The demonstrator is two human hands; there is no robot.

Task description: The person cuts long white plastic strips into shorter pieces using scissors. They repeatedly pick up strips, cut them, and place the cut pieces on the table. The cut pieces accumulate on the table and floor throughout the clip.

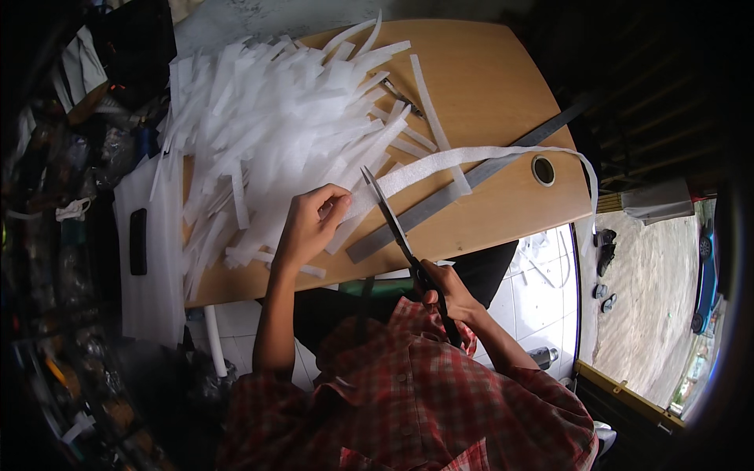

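Observation:
A long white foam strip (428, 165) runs across the wooden table from the right side, where its far end hangs over the edge. My left hand (310, 224) pinches the strip near its left end, thumb against fingers. In my right hand (448, 290) is a pair of black-handled scissors (397, 228), its blades pointing up and away, crossing the strip just right of my left hand. Whether the blades are apart around the strip is hard to make out. Beyond my left hand lies a large heap of cut foam strips (267, 110).
A grey metal bar (424, 217) lies diagonally on the table (487, 78) under the strip. A round cable hole (542, 170) is near the right edge. Foam sheets (149, 306) hang at the left, with a black flat object (138, 242) on them. A dark slim tool (400, 94) lies beside the heap.

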